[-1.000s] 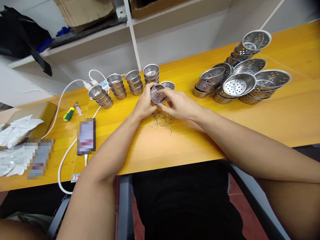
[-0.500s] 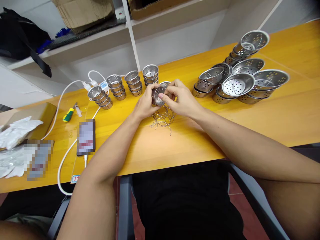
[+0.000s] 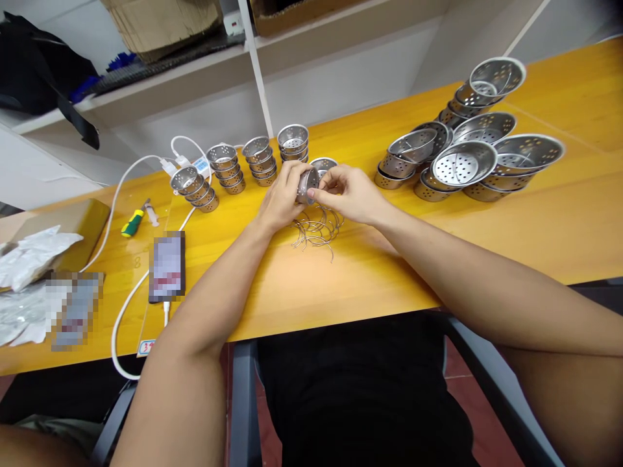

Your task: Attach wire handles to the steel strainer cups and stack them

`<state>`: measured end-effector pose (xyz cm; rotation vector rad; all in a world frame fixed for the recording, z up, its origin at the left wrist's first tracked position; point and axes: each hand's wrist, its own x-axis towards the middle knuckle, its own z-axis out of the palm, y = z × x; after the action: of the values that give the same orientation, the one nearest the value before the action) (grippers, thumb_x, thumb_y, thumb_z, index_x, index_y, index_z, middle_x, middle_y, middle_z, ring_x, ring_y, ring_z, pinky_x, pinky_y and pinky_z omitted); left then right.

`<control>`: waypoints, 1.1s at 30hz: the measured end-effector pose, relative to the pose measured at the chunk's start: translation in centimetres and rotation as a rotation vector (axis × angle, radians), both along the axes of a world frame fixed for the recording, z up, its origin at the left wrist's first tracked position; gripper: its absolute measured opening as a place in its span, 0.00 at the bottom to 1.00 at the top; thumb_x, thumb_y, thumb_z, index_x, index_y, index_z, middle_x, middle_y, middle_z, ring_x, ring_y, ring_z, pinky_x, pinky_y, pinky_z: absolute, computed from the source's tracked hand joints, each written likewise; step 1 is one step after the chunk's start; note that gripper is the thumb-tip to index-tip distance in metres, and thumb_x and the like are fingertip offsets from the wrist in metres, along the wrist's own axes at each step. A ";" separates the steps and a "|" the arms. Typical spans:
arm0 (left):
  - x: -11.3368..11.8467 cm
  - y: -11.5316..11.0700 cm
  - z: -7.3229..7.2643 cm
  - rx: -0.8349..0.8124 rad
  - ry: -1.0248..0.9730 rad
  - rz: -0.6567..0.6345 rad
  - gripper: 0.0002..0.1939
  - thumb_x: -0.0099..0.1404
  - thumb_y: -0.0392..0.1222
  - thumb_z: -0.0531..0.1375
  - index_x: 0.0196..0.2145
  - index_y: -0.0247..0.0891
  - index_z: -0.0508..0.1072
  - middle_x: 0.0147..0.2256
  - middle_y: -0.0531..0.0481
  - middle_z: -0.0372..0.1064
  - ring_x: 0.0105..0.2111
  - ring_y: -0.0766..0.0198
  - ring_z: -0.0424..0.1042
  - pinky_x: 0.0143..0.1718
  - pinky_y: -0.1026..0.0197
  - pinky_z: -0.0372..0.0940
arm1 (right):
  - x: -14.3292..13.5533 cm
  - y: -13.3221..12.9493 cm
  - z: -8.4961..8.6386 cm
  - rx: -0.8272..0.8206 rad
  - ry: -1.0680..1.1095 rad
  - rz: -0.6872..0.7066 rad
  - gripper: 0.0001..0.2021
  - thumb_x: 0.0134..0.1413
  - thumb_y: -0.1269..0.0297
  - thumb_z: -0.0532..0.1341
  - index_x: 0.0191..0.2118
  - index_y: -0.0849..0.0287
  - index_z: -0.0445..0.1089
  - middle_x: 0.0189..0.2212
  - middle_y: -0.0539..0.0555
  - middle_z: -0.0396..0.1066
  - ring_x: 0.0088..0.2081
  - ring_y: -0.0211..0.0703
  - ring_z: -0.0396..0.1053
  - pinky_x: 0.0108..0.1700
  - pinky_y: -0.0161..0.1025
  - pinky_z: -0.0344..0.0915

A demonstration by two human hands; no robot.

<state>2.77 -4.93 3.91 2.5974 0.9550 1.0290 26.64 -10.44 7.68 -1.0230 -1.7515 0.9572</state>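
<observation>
My left hand [image 3: 283,200] is wrapped around a small perforated metal strainer basket [image 3: 306,184], which is tipped so its holed side shows. The thumb and fingers of my right hand [image 3: 349,192] are closed in a pinch at the basket's right edge; whether a wire is between them is too small to tell. Just behind stands another strainer basket [image 3: 324,166], partly hidden by my hands. Below my hands lies a loose heap of thin curved wire handles [image 3: 318,230] on the table.
Stacked small baskets [image 3: 225,170] stand at the back left. Larger baskets with wire handles [image 3: 457,167] are piled on the right. A phone [image 3: 167,267] with a white cable, a green-yellow screwdriver [image 3: 132,224] and plastic bags [image 3: 34,259] lie on the left of the table [image 3: 311,292].
The basket in my left hand has turned, so its mouth no longer faces me and its side shows. My right hand has shifted slightly right and down, staying at the edge.
</observation>
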 end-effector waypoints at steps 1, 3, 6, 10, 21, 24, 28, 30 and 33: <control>0.0 0.0 0.0 -0.001 0.002 0.004 0.34 0.79 0.55 0.70 0.75 0.48 0.67 0.72 0.35 0.70 0.77 0.36 0.74 0.80 0.31 0.74 | 0.0 0.0 0.0 0.000 0.013 0.004 0.28 0.59 0.34 0.81 0.35 0.50 0.71 0.31 0.51 0.73 0.35 0.49 0.70 0.40 0.50 0.71; -0.1 0.1 0.1 0.009 0.004 0.008 0.34 0.79 0.56 0.71 0.75 0.48 0.67 0.72 0.36 0.70 0.77 0.37 0.74 0.79 0.32 0.74 | -0.1 0.0 0.0 -0.002 0.041 0.010 0.29 0.58 0.33 0.82 0.34 0.50 0.72 0.30 0.50 0.72 0.33 0.47 0.68 0.38 0.49 0.68; -0.2 0.2 0.0 0.030 0.006 -0.001 0.34 0.79 0.54 0.70 0.75 0.47 0.66 0.72 0.35 0.70 0.76 0.37 0.74 0.79 0.33 0.74 | -0.1 0.1 -0.1 0.024 0.079 0.007 0.30 0.55 0.32 0.83 0.32 0.51 0.72 0.29 0.50 0.71 0.32 0.44 0.64 0.38 0.47 0.65; -0.2 0.1 0.1 0.046 0.010 0.007 0.34 0.79 0.50 0.68 0.76 0.46 0.64 0.73 0.34 0.69 0.77 0.38 0.74 0.79 0.35 0.75 | 0.0 0.7 -0.5 0.036 0.151 0.021 0.34 0.50 0.29 0.86 0.31 0.52 0.73 0.30 0.51 0.72 0.33 0.43 0.64 0.36 0.45 0.64; -0.3 -0.3 0.5 0.054 0.016 0.054 0.32 0.80 0.46 0.68 0.76 0.46 0.65 0.75 0.35 0.68 0.78 0.41 0.74 0.76 0.41 0.78 | 0.1 1.7 -1.8 0.123 0.173 -0.002 0.32 0.53 0.30 0.86 0.34 0.53 0.77 0.40 0.56 0.77 0.40 0.47 0.74 0.45 0.48 0.77; -0.4 -0.4 0.6 0.050 0.023 0.107 0.33 0.80 0.45 0.68 0.76 0.46 0.64 0.76 0.36 0.68 0.77 0.40 0.74 0.75 0.41 0.78 | 0.7 1.8 -1.8 0.140 0.060 -0.067 0.31 0.57 0.32 0.86 0.36 0.52 0.76 0.42 0.56 0.75 0.41 0.49 0.74 0.50 0.53 0.79; -0.9 0.1 0.2 0.048 -0.030 0.153 0.36 0.80 0.52 0.72 0.77 0.48 0.64 0.76 0.36 0.67 0.78 0.38 0.72 0.77 0.38 0.77 | 2.3 2.0 -1.4 0.217 -0.138 -0.163 0.27 0.65 0.33 0.81 0.41 0.52 0.76 0.46 0.60 0.73 0.45 0.57 0.75 0.60 0.65 0.79; -1.3 0.7 -0.3 0.038 -0.085 0.163 0.41 0.77 0.60 0.75 0.77 0.48 0.64 0.75 0.36 0.66 0.79 0.36 0.70 0.81 0.35 0.73 | 3.0 1.9 -0.8 0.262 -0.228 -0.071 0.26 0.68 0.33 0.78 0.42 0.51 0.76 0.48 0.61 0.74 0.46 0.58 0.75 0.60 0.64 0.79; -1.8 1.8 -1.2 0.036 -0.188 0.218 0.50 0.71 0.73 0.78 0.77 0.49 0.63 0.76 0.34 0.64 0.81 0.32 0.67 0.86 0.30 0.65 | 3.6 1.5 0.1 0.300 -0.373 0.242 0.23 0.69 0.35 0.75 0.42 0.51 0.78 0.52 0.60 0.77 0.44 0.55 0.75 0.54 0.58 0.79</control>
<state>0.98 -3.17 2.66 2.4100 1.1996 1.3277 30.25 -8.93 7.80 -0.8440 -2.2894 0.6428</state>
